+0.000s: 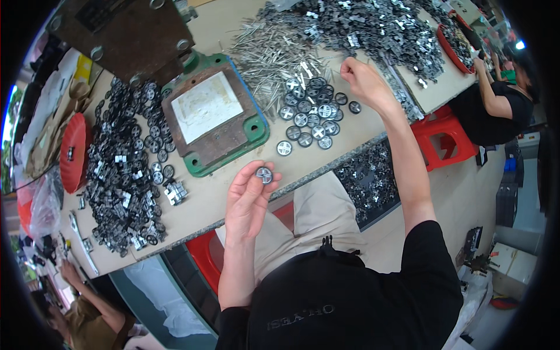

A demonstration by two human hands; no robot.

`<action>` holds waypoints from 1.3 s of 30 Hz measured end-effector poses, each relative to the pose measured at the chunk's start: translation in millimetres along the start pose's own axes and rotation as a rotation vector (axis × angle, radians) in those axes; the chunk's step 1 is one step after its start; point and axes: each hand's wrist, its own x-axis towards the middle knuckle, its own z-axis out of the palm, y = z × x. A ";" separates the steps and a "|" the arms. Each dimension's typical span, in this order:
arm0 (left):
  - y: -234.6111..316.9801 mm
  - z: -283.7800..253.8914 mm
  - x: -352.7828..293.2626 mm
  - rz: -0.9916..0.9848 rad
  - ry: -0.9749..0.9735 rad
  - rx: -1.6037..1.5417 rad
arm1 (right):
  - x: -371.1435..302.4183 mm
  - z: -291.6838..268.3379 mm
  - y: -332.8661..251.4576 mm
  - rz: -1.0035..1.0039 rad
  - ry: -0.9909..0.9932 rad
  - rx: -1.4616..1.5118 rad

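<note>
- Left hand: pinching one spoked wheel, black-rimmed with a silvery face, above the near table edge.
- Right hand: fingers curled, tips drawn together beside the metal pins; cannot tell whether a pin is gripped.
- Progress (judged): mid-batch. Held wheel shows no pin in it from this side; many loose wheels and pins remain. Left heap mixes wheels with dark blocky parts; may be finished work, joining unclear.
- Count, held: one wheel.
- Count, loose wheels between the hands: roughly two dozen, overlapping; exact tally not possible.
- Count, pins: many dozens, tangled.
- Count, dark clip-like parts: hundreds, uncountable.
- Count, green-edged press base: one, with one pale plate on it.
- Count, red dishes: two, one at far left, one upper right.
</note>
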 end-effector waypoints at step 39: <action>-12.4 3.4 2.4 0.080 -0.019 0.043 | -118.1 49.9 -123.9 -0.448 0.139 0.925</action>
